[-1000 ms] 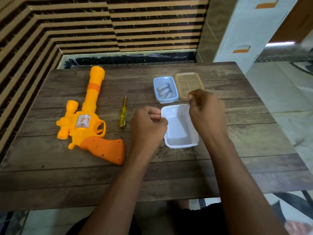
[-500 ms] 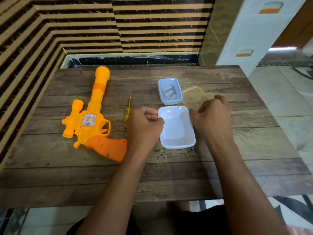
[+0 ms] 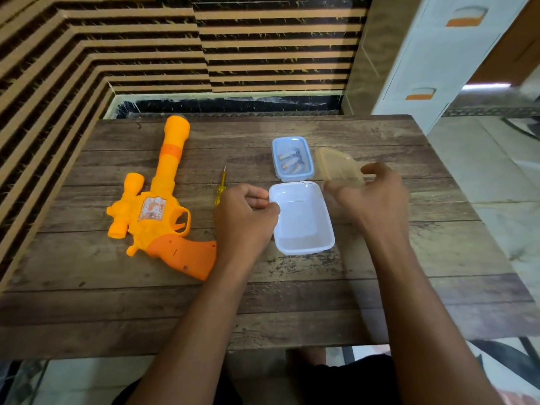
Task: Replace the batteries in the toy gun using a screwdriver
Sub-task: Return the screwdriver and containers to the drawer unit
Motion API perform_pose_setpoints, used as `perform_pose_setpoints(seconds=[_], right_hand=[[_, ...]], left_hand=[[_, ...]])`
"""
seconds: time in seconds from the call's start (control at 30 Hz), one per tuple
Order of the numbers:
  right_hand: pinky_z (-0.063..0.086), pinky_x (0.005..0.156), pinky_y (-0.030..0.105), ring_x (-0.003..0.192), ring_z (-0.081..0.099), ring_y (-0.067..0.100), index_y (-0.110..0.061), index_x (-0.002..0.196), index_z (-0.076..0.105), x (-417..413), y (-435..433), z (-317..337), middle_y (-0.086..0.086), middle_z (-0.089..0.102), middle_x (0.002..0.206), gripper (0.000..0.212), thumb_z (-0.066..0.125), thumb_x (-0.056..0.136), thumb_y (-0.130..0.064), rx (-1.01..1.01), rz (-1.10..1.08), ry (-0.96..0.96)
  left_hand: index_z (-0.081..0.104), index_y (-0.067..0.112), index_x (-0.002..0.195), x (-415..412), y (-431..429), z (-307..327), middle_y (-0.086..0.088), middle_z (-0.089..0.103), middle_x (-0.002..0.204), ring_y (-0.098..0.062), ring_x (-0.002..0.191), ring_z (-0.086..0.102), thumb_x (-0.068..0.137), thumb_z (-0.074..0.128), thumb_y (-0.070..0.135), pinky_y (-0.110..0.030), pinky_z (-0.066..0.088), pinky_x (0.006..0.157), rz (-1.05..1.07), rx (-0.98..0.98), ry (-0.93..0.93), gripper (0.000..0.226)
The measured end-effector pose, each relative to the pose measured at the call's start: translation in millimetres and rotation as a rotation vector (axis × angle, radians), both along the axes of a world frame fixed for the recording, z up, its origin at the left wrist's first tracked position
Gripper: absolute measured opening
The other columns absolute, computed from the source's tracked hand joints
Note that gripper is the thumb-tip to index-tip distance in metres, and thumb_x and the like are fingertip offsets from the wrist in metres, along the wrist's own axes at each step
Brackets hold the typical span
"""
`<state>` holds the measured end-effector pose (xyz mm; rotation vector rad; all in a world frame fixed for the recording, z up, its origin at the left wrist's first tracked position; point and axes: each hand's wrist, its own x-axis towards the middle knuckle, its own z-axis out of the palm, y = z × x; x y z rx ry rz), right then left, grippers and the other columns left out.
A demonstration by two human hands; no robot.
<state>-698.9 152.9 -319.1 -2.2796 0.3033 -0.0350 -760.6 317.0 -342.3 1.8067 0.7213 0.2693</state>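
An orange and yellow toy gun lies on the left of the wooden table, barrel pointing away from me. A yellow screwdriver lies just right of it, partly behind my left hand. That hand pinches the left rim of an empty white box. My right hand holds a translucent tan lid, tilted up off the table. A small blue box behind the white one holds several batteries.
A striped wall runs behind and along the left of the table. A white cabinet stands at the back right. Tiled floor shows past the table's right edge.
My right hand has picked the tan lid up from beside the blue box and tilted it to the right. My left hand stays on the white box's rim.
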Motion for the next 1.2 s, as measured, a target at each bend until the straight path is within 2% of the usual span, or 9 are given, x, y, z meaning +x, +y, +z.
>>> perform_pose_setpoints(seconds=[0.23,0.37,0.43,0.5,0.6,0.7,0.9,1.1,1.2], right_hand=[[0.041,0.083,0.031,0.123,0.057,0.026,-0.030,0.148,0.041,-19.5,11.2,13.1,0.006,0.053,0.142,0.101,0.088,0.064,-0.059,-0.029,0.295,0.173],[0.039,0.084,0.031,0.128,0.052,0.026,-0.025,0.148,0.046,-24.2,14.0,18.3,0.006,0.047,0.143,0.106,0.088,0.060,-0.068,-0.136,0.369,0.193],[0.040,0.082,0.031,0.120,0.055,0.025,-0.024,0.144,0.051,-24.3,13.0,19.8,0.007,0.052,0.140,0.105,0.089,0.057,-0.069,-0.155,0.369,0.179],[0.040,0.071,0.030,0.103,0.055,0.020,-0.025,0.139,0.054,-23.3,11.5,19.9,0.005,0.059,0.133,0.097,0.090,0.059,-0.066,-0.161,0.356,0.166],[0.036,0.056,0.023,0.094,0.058,0.018,-0.021,0.126,0.060,-20.4,9.5,15.7,0.003,0.066,0.114,0.071,0.091,0.070,-0.053,-0.115,0.320,0.137],[0.045,0.060,0.027,0.092,0.065,0.020,-0.017,0.109,0.061,-16.8,7.7,10.9,0.000,0.068,0.101,0.049,0.090,0.077,-0.038,-0.051,0.280,0.118],[0.057,0.074,0.039,0.086,0.070,0.024,-0.017,0.091,0.065,-8.9,1.7,-0.2,0.003,0.071,0.089,0.027,0.085,0.075,-0.013,0.080,0.223,0.160],[0.061,0.075,0.043,0.082,0.074,0.024,-0.017,0.088,0.070,-7.2,4.1,-7.1,0.004,0.075,0.083,0.019,0.086,0.076,-0.017,0.191,0.199,0.176],[0.063,0.076,0.046,0.080,0.077,0.025,-0.014,0.087,0.073,-7.4,6.8,-7.1,0.005,0.077,0.080,0.019,0.088,0.077,-0.020,0.228,0.221,0.148]], left_hand=[[0.072,0.018,0.090,4.5,-3.3,-1.5,0.001,0.074,0.081,-0.020,0.073,0.076,0.088,0.079,0.008,-0.045,0.067,0.072,-0.025,-0.036,-0.002,0.013],[0.073,0.015,0.091,3.9,-2.0,-2.2,-0.003,0.074,0.081,-0.008,0.055,0.070,0.096,0.068,0.006,-0.027,0.060,0.054,-0.028,-0.048,-0.016,0.011],[0.074,0.012,0.092,4.3,-1.0,-2.9,-0.007,0.075,0.080,-0.011,0.055,0.070,0.098,0.063,0.004,-0.024,0.057,0.052,-0.023,-0.053,-0.016,0.015],[0.074,0.012,0.092,4.4,-0.8,-2.6,-0.009,0.076,0.079,-0.014,0.057,0.071,0.099,0.062,0.007,-0.028,0.058,0.054,-0.020,-0.069,-0.018,0.015],[0.075,0.013,0.091,4.0,-0.7,-2.9,-0.003,0.075,0.072,-0.012,0.057,0.071,0.102,0.065,0.021,-0.033,0.062,0.059,-0.028,-0.076,-0.020,0.017],[0.073,0.016,0.090,3.8,-2.2,-1.6,-0.003,0.073,0.075,-0.016,0.066,0.072,0.097,0.075,0.025,-0.036,0.064,0.065,-0.035,-0.096,-0.020,0.011],[0.070,0.020,0.091,5.0,-3.2,3.7,-0.003,0.074,0.084,-0.021,0.083,0.076,0.083,0.080,0.009,-0.052,0.065,0.084,-0.038,-0.154,0.065,0.017],[0.070,0.022,0.075,2.9,-5.1,3.6,-0.001,0.075,0.072,-0.023,0.074,0.074,0.085,0.072,0.018,-0.057,0.064,0.083,-0.077,-0.130,0.113,0.011],[0.069,0.020,0.086,2.8,-7.3,3.1,-0.004,0.074,0.083,-0.026,0.084,0.071,0.098,0.063,0.024,-0.049,0.058,0.082,-0.158,0.039,0.102,0.014]])
